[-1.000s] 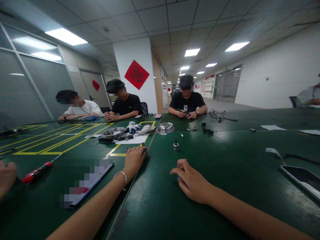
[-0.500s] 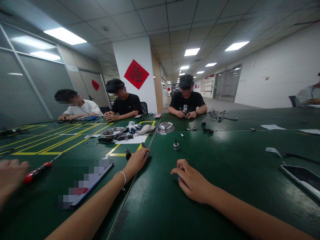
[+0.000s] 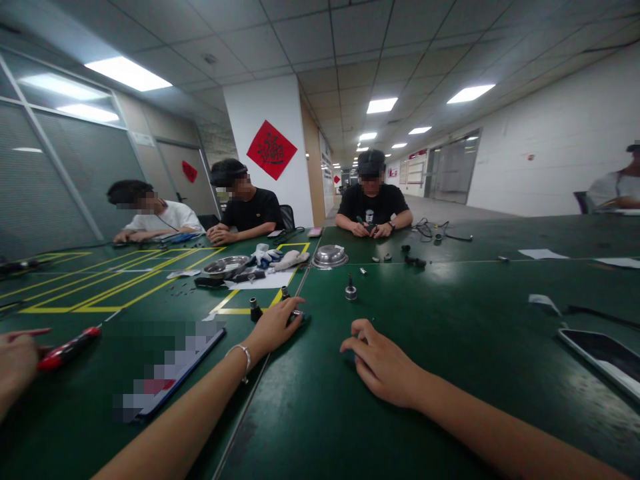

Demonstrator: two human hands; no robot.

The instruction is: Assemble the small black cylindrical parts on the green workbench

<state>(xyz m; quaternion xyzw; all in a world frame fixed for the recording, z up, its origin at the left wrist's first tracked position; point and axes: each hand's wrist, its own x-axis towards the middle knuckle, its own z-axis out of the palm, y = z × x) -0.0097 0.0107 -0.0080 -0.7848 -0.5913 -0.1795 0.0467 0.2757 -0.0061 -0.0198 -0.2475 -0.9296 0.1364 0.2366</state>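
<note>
Where the left hand (image 3: 274, 325) curls, a dark part (image 3: 298, 319) seems half hidden.

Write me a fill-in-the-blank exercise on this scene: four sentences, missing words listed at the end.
1. The camera wearer's ____ hand, with a bracelet at its wrist, is beside two small upright cylinders.
2. The screwdriver has a handle coloured black and ____.
3. The tape laid in lines on the green table is ____.
4. The person seated straight across the table wears a ____ shirt.

Missing words: left; red; yellow; black.
</note>
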